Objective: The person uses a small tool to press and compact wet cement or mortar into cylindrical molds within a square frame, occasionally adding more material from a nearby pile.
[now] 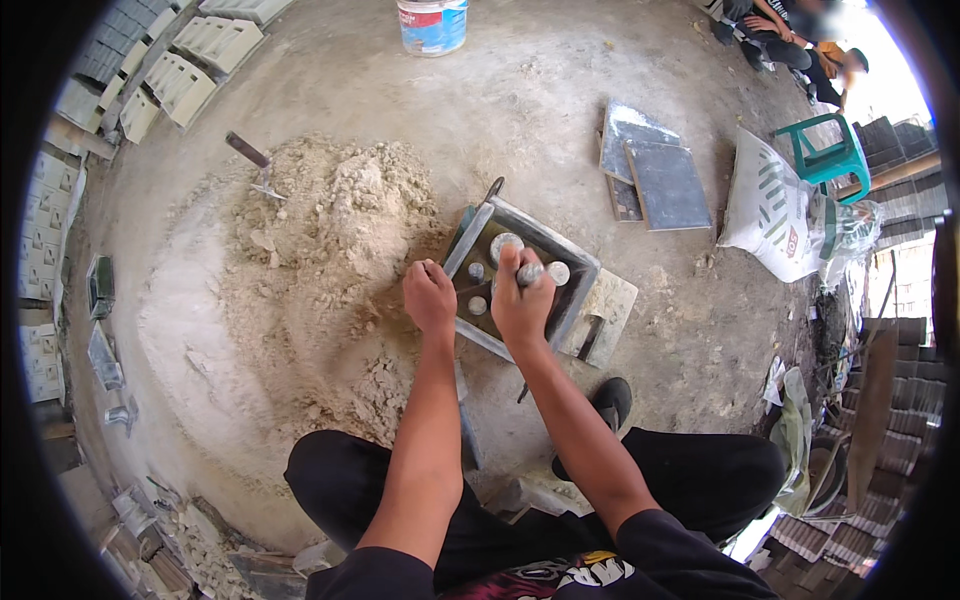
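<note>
A square metal mold frame (582, 292) sits on the ground in front of me, with several round pale pegs (477, 305) standing inside it. My right hand (523, 312) is wrapped round a grey cylindrical handle (530, 272) above the frame's interior; its lower end is hidden by the hand. Next to the frame's left side, my left hand (430, 296) is closed in a fist, and whatever it may hold is out of sight. Just beyond the right hand, a larger round pale top (506, 246) shows.
A heap of pale sandy powder (340, 210) spreads to the left, with a trowel (258, 165) stuck in it. Flat dark plates (668, 185), a white sack (768, 205) and a green stool (828, 158) are at the right. A bucket (433, 25) stands far ahead. People (790, 45) sit far right.
</note>
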The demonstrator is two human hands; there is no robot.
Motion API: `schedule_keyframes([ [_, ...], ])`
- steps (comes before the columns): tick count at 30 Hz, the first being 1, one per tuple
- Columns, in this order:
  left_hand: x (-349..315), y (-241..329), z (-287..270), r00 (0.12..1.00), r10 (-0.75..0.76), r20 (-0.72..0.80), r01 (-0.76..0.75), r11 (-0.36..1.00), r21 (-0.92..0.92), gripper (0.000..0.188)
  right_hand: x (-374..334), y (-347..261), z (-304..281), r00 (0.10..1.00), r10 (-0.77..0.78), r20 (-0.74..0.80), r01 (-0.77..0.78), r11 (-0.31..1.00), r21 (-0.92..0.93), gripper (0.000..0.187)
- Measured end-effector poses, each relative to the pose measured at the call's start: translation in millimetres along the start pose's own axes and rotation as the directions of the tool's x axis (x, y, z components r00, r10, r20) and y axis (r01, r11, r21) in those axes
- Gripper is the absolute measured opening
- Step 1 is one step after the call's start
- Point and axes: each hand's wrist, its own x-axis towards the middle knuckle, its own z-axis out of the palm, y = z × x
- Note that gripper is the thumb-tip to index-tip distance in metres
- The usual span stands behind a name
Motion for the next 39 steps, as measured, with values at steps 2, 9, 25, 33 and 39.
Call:
schedule_keyframes([
  [2, 1.7, -3.6, 1.9, 1.000, 0.002, -0.030, -0.003, 1.000, -0.030, 0.024, 1.0, 0.2, 5.7, 0.998, 0.026, 0.054, -0.030, 0.996, 0.085, 0.040],
  [9, 2.3, -5.9, 2.5, 1.000, 0.004, -0.027, -0.003, 1.000, 0.028, 0.023, 8.0, -0.1, -12.3, 0.996, 0.048, 0.075, -0.058, 0.989, 0.137, 0.041],
  [25, 4.2, -0.2, 12.6, 0.998, 0.015, -0.057, -0.003, 0.980, 0.198, 0.021, 15.7, 23.3, -12.7, 0.997, -0.011, 0.075, 0.001, 0.990, 0.141, 0.047],
  [33, 5.2, -4.4, 10.1, 0.999, -0.039, -0.030, 0.042, 0.989, 0.139, 0.025, 22.5, -2.5, 5.5, 0.993, -0.064, 0.097, 0.058, 0.996, 0.068, 0.047],
  [39, 1.5, -7.9, 8.8, 0.998, -0.058, -0.029, 0.061, 0.989, 0.136, 0.025, 13.4, -18.8, -8.4, 0.988, 0.116, 0.097, -0.127, 0.986, 0.107, 0.045],
])
